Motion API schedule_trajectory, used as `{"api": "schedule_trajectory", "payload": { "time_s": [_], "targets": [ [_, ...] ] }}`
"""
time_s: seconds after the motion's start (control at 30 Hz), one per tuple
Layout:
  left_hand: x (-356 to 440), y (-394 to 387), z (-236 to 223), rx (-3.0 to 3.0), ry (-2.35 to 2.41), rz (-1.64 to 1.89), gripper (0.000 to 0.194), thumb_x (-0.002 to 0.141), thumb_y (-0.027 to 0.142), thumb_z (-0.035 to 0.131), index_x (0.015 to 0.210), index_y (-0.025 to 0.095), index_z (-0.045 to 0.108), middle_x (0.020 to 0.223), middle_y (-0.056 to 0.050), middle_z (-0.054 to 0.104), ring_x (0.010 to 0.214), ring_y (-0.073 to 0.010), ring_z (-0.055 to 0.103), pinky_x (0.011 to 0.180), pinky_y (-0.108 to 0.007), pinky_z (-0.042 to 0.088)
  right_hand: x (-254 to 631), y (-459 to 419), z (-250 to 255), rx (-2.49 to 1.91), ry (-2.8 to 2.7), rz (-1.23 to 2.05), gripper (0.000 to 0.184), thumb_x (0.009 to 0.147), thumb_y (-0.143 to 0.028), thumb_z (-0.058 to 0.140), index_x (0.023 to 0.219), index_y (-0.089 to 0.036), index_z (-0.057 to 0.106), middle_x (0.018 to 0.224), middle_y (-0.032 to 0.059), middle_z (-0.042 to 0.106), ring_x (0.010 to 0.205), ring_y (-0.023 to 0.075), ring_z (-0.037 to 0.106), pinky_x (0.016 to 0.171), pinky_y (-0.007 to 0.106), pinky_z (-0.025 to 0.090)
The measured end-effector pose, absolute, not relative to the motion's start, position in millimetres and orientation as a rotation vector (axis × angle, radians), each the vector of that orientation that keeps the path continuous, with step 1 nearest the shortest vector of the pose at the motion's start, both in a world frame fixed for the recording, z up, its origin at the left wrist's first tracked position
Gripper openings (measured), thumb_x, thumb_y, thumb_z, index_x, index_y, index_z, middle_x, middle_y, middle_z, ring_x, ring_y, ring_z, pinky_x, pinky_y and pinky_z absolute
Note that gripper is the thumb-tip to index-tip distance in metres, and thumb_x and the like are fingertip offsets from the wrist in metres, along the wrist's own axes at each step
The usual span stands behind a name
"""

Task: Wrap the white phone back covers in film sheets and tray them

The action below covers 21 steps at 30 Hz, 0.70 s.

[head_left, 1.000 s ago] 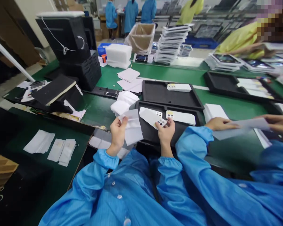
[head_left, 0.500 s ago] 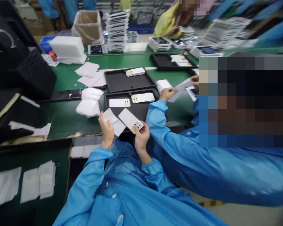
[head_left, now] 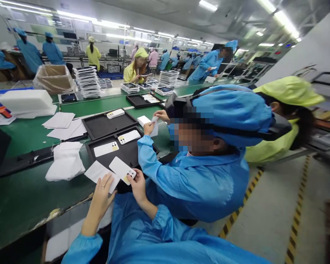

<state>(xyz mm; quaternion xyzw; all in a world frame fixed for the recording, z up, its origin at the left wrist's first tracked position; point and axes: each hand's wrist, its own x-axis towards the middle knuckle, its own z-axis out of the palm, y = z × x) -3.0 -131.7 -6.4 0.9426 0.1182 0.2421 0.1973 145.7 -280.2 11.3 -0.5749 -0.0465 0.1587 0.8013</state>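
Note:
My right hand (head_left: 138,186) pinches a white phone (head_left: 121,168) by its lower end, beside the black camera lenses and a yellowish patch. It is tilted, its back facing up. In my left hand (head_left: 101,196) is a thin white paper sleeve (head_left: 95,171), with the fingers lying over its right part. Sleeve and phone are side by side, close together, above the near edge of a black tray (head_left: 129,157). Within that tray lie two more white phones, one on the left (head_left: 106,149) and one on the right (head_left: 129,136).
Behind it, another black tray (head_left: 99,126) holds a small stack of white phones (head_left: 116,113). White sleeves (head_left: 64,161) are piled on the green bench (head_left: 22,198) to the left. A co-worker in blue (head_left: 192,183) sits close on my right, holding a white sheet (head_left: 154,128).
My view has swung up and to the right, showing more of the room and the co-worker. Both hands still hold the sleeve and phone; the left-hand fingers now lie flatter over the sleeve.

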Motion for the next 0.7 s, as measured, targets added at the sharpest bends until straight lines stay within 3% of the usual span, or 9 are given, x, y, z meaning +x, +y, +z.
{"api": "schedule_trajectory", "payload": {
  "time_s": [0.07, 0.17, 0.27, 0.4, 0.5, 0.63, 0.7],
  "targets": [
    [-6.5, -122.7, -12.5, 2.589, 0.342, 0.706, 0.053, 0.103, 0.018, 0.049, 0.153, 0.023, 0.068, 0.167, -0.014, 0.063, 0.160, -0.0342, 0.057, 0.135, -0.063, 0.047, 146.8, -280.1, 13.2, -1.221, -0.086, 0.348, 0.063, 0.068, -0.044, 0.099, 0.116, -0.022, 0.066, 0.115, 0.0108, 0.081, 0.111, 0.0288, 0.080, 0.103, 0.043, 0.066],
    [-9.6, -111.8, -13.0, 2.492, 0.357, 0.740, 0.050, 0.107, 0.021, 0.042, 0.145, 0.026, 0.075, 0.162, -0.008, 0.069, 0.155, -0.0284, 0.062, 0.132, -0.052, 0.053, 148.8, -281.7, 13.6, -1.206, -0.080, 0.372, 0.064, 0.067, -0.044, 0.100, 0.116, -0.021, 0.066, 0.118, 0.0126, 0.082, 0.114, 0.0300, 0.081, 0.106, 0.044, 0.066],
    [-9.6, -107.6, -5.6, 2.400, 0.471, 0.768, 0.045, 0.110, 0.029, 0.045, 0.140, 0.031, 0.079, 0.150, -0.003, 0.077, 0.141, -0.0271, 0.074, 0.121, -0.046, 0.062, 150.8, -283.9, 13.1, -1.180, -0.077, 0.418, 0.067, 0.066, -0.046, 0.101, 0.116, -0.022, 0.065, 0.121, 0.0144, 0.084, 0.116, 0.0317, 0.083, 0.105, 0.046, 0.067],
    [4.7, -107.6, 11.7, 2.272, 0.665, 0.959, 0.033, 0.108, 0.040, 0.059, 0.127, 0.031, 0.084, 0.131, -0.003, 0.086, 0.117, -0.0292, 0.084, 0.103, -0.041, 0.068, 151.1, -286.3, 17.3, -1.145, -0.052, 0.521, 0.078, 0.064, -0.050, 0.103, 0.122, -0.022, 0.060, 0.122, 0.0154, 0.085, 0.106, 0.0331, 0.086, 0.091, 0.047, 0.072],
    [26.1, -105.2, 24.1, 2.210, 0.695, 1.124, 0.031, 0.108, 0.045, 0.064, 0.120, 0.027, 0.085, 0.127, -0.006, 0.087, 0.114, -0.0301, 0.085, 0.102, -0.042, 0.066, 148.0, -288.7, 24.4, -1.139, -0.065, 0.547, 0.080, 0.066, -0.051, 0.102, 0.126, -0.022, 0.059, 0.124, 0.0160, 0.085, 0.102, 0.0332, 0.087, 0.088, 0.047, 0.073],
    [49.6, -100.2, 26.0, 2.160, 0.710, 1.197, 0.036, 0.108, 0.052, 0.063, 0.111, 0.022, 0.083, 0.140, -0.013, 0.082, 0.127, -0.0339, 0.080, 0.113, -0.047, 0.061, 142.1, -293.3, 37.4, -1.182, -0.167, 0.453, 0.076, 0.074, -0.049, 0.097, 0.136, -0.022, 0.061, 0.127, 0.0156, 0.085, 0.104, 0.0317, 0.087, 0.094, 0.046, 0.073],
    [54.1, -99.3, 20.2, 2.124, 0.771, 1.178, 0.041, 0.109, 0.055, 0.061, 0.117, 0.021, 0.082, 0.140, -0.015, 0.081, 0.127, -0.0346, 0.079, 0.112, -0.048, 0.061, 140.3, -296.4, 45.5, -1.199, -0.220, 0.401, 0.071, 0.080, -0.047, 0.093, 0.138, -0.022, 0.062, 0.130, 0.0155, 0.084, 0.109, 0.0312, 0.087, 0.100, 0.046, 0.072]
  ]
}}
